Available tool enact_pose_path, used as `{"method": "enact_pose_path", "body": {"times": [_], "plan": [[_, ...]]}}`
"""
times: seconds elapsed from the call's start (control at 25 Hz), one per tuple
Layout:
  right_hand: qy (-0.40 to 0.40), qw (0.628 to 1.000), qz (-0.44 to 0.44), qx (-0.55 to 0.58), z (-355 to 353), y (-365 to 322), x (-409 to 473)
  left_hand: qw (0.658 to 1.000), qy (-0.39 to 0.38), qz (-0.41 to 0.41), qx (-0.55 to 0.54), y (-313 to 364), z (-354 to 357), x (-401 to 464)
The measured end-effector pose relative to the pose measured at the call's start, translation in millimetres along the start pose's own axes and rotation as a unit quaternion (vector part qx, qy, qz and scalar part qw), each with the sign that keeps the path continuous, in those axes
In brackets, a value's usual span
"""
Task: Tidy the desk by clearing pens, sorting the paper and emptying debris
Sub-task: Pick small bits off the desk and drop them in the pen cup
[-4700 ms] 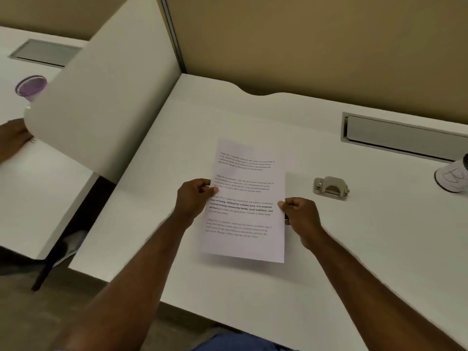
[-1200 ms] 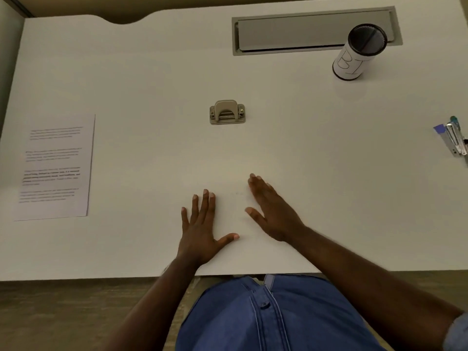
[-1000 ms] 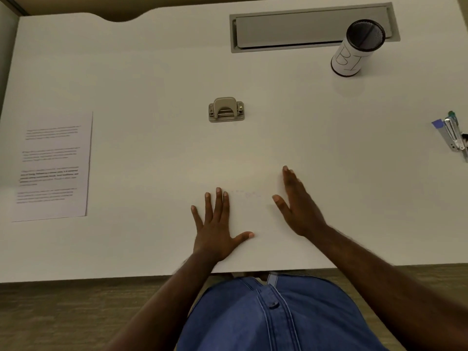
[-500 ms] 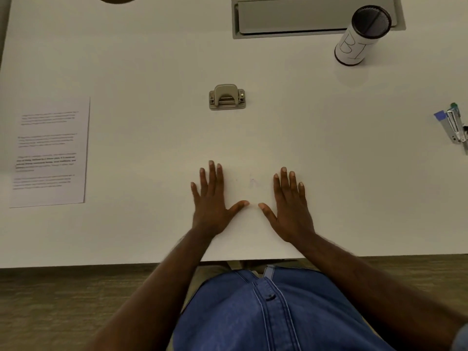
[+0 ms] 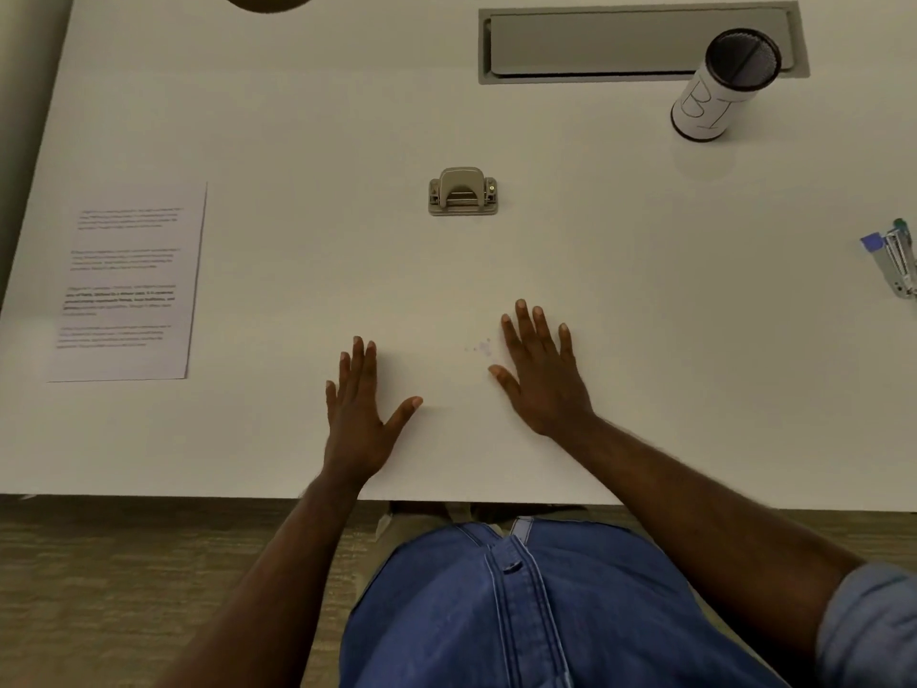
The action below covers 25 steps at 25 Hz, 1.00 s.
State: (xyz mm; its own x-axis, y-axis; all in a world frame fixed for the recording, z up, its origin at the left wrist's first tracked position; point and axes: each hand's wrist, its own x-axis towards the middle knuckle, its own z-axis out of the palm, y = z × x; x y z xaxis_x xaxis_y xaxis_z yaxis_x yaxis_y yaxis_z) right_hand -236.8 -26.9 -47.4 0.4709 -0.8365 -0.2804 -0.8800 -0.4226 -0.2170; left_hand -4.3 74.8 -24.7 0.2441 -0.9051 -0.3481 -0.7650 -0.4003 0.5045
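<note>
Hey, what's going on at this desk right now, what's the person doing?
A person is tidying a white desk. Both hands lie flat and open on it: the left hand near the front edge, the right hand beside a small scatter of pale paper specks, which lies between the two hands. Neither hand holds anything. A printed sheet lies flat at the left, a hole punch sits in the middle, a pen cup stands at the back right, and pens lie at the right edge.

Dim, warm, even light; soft shadows; print on sheet (image 5: 126, 283) blurred (unreadable); wide-angle bending at edges
</note>
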Motion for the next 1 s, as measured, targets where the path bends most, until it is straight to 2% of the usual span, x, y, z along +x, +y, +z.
{"method": "enact_pose_path", "body": {"times": [0.08,0.28,0.6,0.64,0.72,0.84,0.92,1.0], "plan": [[-0.021,0.999,-0.003,0.048,-3,10,5,1.000,-0.009,0.022,-0.003,3,3,2],[-0.073,0.985,-0.142,0.068,-1,-8,2,0.999,-0.015,0.032,-0.006,5,5,2],[0.038,0.976,-0.213,0.033,-7,-13,8,0.999,-0.015,0.032,0.030,1,12,-4],[0.043,0.974,-0.216,0.056,-9,-9,6,0.999,-0.020,0.034,0.022,3,13,-4],[0.064,0.974,-0.159,0.149,-10,0,2,0.999,-0.028,0.042,0.000,6,14,-1],[0.122,0.953,0.003,0.278,-8,16,1,0.997,-0.032,0.067,0.006,14,15,6],[0.115,0.934,0.057,0.334,-7,17,-3,0.991,-0.071,0.092,0.071,20,19,10],[0.093,0.932,0.063,0.346,-6,14,-9,0.976,-0.113,0.104,0.156,28,26,13]]}}
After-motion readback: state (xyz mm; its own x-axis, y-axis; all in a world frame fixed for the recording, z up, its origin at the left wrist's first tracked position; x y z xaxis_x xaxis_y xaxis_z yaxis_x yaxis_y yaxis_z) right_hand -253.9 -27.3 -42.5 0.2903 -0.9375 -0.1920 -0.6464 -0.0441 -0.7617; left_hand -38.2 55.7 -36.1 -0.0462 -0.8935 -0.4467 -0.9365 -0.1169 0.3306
